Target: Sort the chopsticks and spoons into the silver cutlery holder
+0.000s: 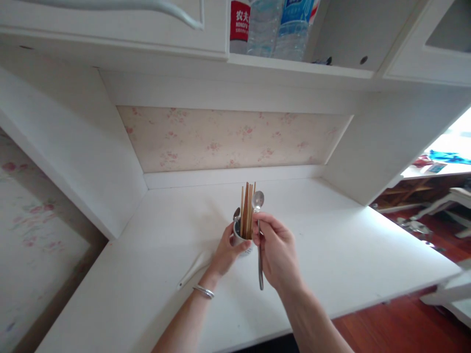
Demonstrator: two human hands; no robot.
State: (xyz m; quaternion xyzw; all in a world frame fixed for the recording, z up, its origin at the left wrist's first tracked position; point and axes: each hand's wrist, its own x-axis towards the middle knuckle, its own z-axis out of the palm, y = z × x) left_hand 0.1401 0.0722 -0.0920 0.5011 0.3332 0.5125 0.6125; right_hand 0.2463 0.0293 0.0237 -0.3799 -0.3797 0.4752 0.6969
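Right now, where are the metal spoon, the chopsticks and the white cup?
metal spoon [258, 200], head view, on its bowl.
chopsticks [248, 206], head view, mid bundle.
white cup [238, 239], head view, on its wall.

There is one view only, from a camera worn on the person's head, above and just behind the near edge of the white desk [331, 255]. It faces forward and down into the alcove, square to the floral back panel [235, 139]. The desktop lies close below, the shelf of water bottles [274, 27] crosses the top, and the red floor [397, 323] shows at lower right.
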